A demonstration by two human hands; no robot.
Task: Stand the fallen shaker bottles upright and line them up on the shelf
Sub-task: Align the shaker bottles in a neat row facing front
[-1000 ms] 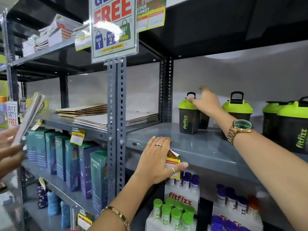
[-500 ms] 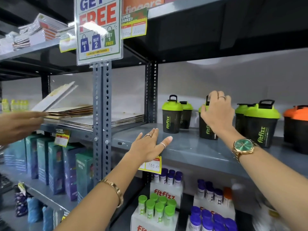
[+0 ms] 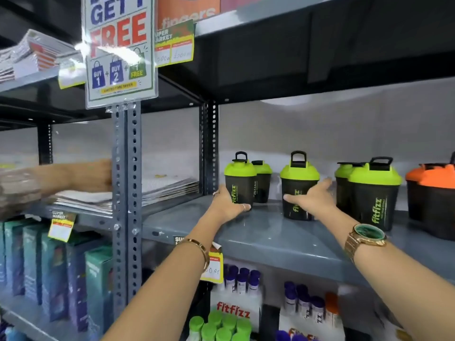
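Several dark Fitfizz shaker bottles with green lids stand upright on the grey shelf [image 3: 270, 232]. My left hand [image 3: 227, 205] wraps the base of the leftmost shaker [image 3: 240, 179]; another green-lidded shaker [image 3: 263, 180] stands just behind it. My right hand [image 3: 314, 195] holds the body of the second front shaker [image 3: 299, 173], thumb across its front, fingers around its right side. To the right a pair of green-lidded shakers [image 3: 374, 193] stands close together. An orange-lidded shaker [image 3: 430, 193] is at the frame's right edge.
A perforated steel post [image 3: 126, 193] with a "Buy 2 get 1 free" sign [image 3: 119, 50] divides the bays. Another person's hand [image 3: 86, 175] rests on stacked booklets [image 3: 162, 188] in the left bay. Boxes [image 3: 73, 279] and small capped bottles [image 3: 234, 303] fill the lower shelves.
My left hand rose from the shelf's front edge to the leftmost shaker. My right hand slid from the second shaker's lid down to its body. The view shifted right.
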